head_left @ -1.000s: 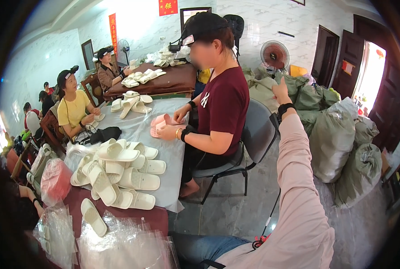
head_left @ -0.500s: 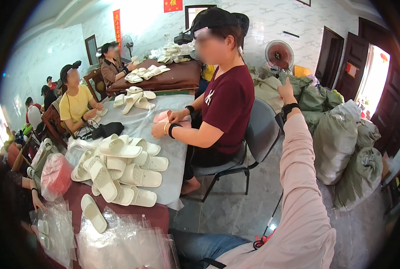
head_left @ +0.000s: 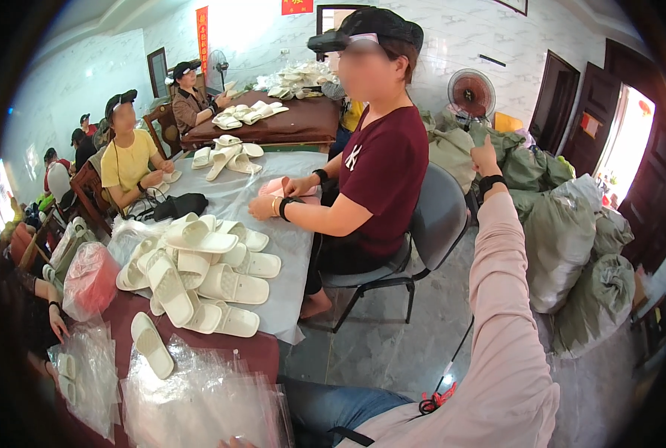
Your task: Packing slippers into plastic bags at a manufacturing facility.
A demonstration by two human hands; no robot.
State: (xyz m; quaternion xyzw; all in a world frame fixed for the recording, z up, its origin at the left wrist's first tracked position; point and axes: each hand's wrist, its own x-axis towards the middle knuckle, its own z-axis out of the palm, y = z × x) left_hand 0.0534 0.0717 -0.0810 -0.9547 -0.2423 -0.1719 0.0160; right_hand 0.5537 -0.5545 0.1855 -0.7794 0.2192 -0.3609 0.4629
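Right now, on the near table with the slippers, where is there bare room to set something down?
Bare cloth lies between the slipper pile and the pink slipper under the seated person's hands, and along the table edge right of the pile. The near end is crowded: clear plastic bags cover it, with one loose slipper and a pink bag on the left.

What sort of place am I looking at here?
Most likely a small slipper-packing workroom. Piles of white slippers cover the long table, clear plastic bags lie at the near end, and stuffed green sacks stand along the wall. Several people sit working.
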